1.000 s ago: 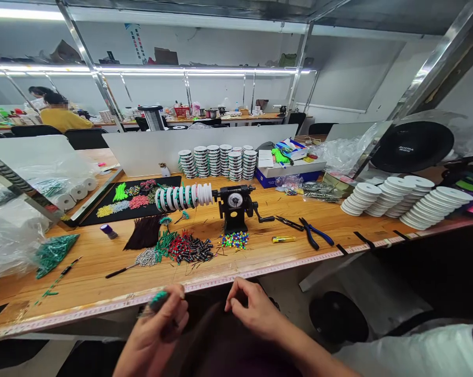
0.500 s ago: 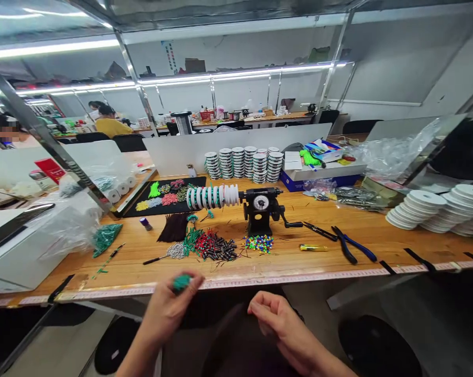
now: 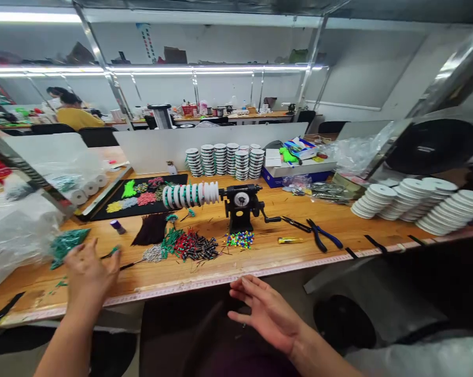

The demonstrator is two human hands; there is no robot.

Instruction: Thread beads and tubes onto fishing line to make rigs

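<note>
My left hand [image 3: 89,275] is open over the left part of the wooden bench, fingers spread. Beside its thumb shows a small green-topped piece with a dark stem [image 3: 112,252]; whether they touch I cannot tell. Just beyond my fingertips is a clear bag of green pieces [image 3: 68,246]. My right hand [image 3: 267,309] hangs open in front of the bench edge, holding nothing. Toward the middle of the bench lie silver pieces [image 3: 153,253], a heap of red, green and black small tubes [image 3: 195,247] and colourful beads [image 3: 240,240].
A black hand-crank winder [image 3: 242,207] carries a row of white spools [image 3: 191,195]. Pliers [image 3: 325,235], a yellow cutter [image 3: 290,240] and a glue stick [image 3: 117,226] lie about. White spool stacks [image 3: 373,200] stand at right, more [image 3: 242,163] behind. A ruler tape [image 3: 189,285] edges the bench.
My left hand has moved left over the bench and opened; the green bundle is no longer inside it. My right hand's fingers have uncurled. The view has turned right.
</note>
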